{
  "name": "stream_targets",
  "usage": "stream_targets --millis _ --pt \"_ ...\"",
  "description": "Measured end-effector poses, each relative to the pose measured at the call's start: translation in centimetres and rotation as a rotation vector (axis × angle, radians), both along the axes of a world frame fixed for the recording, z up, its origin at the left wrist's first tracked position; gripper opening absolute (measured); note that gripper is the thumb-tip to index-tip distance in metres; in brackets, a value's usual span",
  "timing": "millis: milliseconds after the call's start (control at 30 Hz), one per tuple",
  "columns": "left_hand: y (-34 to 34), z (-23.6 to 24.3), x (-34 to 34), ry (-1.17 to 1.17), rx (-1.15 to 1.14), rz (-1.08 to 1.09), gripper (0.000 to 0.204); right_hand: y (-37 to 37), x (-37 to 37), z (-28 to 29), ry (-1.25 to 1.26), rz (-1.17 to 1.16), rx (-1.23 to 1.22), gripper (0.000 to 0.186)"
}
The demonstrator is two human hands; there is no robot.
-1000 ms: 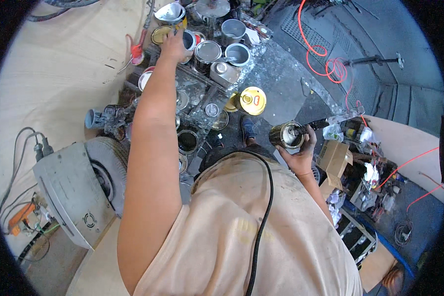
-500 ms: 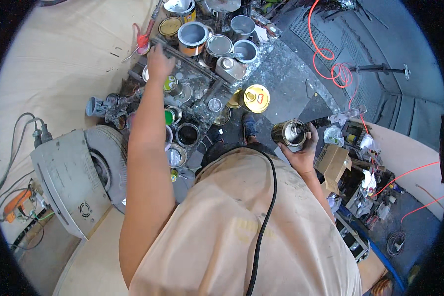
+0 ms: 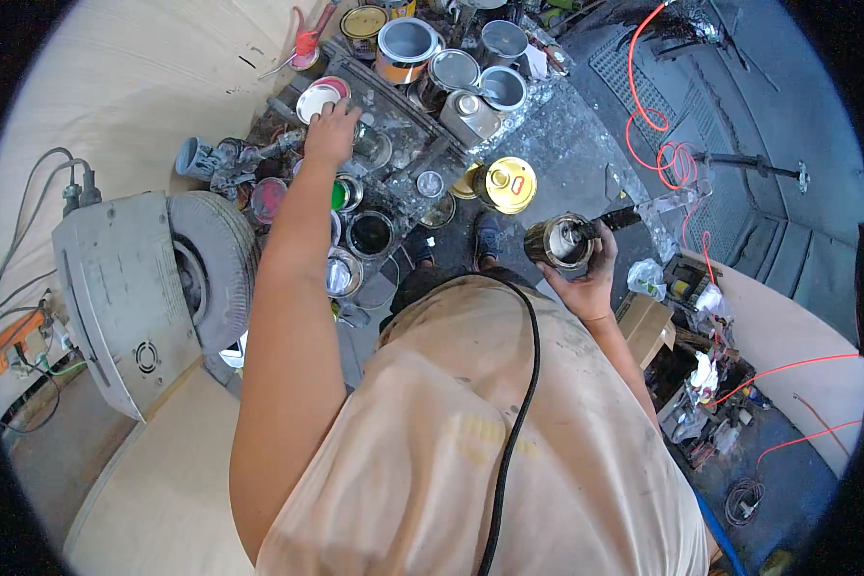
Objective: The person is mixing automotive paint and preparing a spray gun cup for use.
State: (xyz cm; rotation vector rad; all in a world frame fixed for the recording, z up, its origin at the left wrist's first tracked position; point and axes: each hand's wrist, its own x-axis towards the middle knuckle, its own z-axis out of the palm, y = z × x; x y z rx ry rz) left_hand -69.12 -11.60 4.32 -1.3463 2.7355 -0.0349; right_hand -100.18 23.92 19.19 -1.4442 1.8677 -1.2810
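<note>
My right hand (image 3: 593,274) holds an open paint can (image 3: 543,242) with pale contents. A dark flat blade (image 3: 616,220) lies across its rim by my fingers, one end inside the can. My left hand (image 3: 332,134) reaches over the cluttered bench, fingers stretched and slightly apart. Its fingertips are at the edge of a white round lid (image 3: 315,102); whether they touch it I cannot tell. A pinkish-red round lid or tin (image 3: 336,84) sits just behind. Beside my fingers stands a small dark greenish container (image 3: 366,140), partly covered.
Several paint cans, including an orange-banded grey one (image 3: 402,72), crowd the far bench. A yellow-topped can (image 3: 509,185) stands on the floor ahead. At left is a grey machine (image 3: 125,298) beside a tyre (image 3: 219,274). Orange hose (image 3: 634,115) and a cardboard box (image 3: 646,329) lie at right.
My left hand has drawn back toward me from the bench's far edge, and the white and pinkish-red lids now show. My right hand still holds the paint can. The whole view has shifted slightly.
</note>
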Motion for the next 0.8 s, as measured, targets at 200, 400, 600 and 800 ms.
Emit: stream_targets --millis 200,400,600,800 --pt "1.0 1.8 -1.8 0.156 0.077 -0.112 0.066 1.0 -0.1 -1.0 0.097 -0.021 0.048 0.102" --pt "3.0 -0.3 -5.9 0.269 0.161 -0.043 0.056 1.2 0.6 -0.7 0.116 -0.042 0.092 0.101" --pt "5.8 -2.7 -8.4 0.381 0.236 0.078 0.052 1.1 0.9 -1.1 0.155 -0.056 0.089 0.101" --pt "6.7 -1.8 -9.3 0.362 0.186 0.137 0.05 0.5 1.2 -0.9 0.087 -0.002 0.042 0.101"
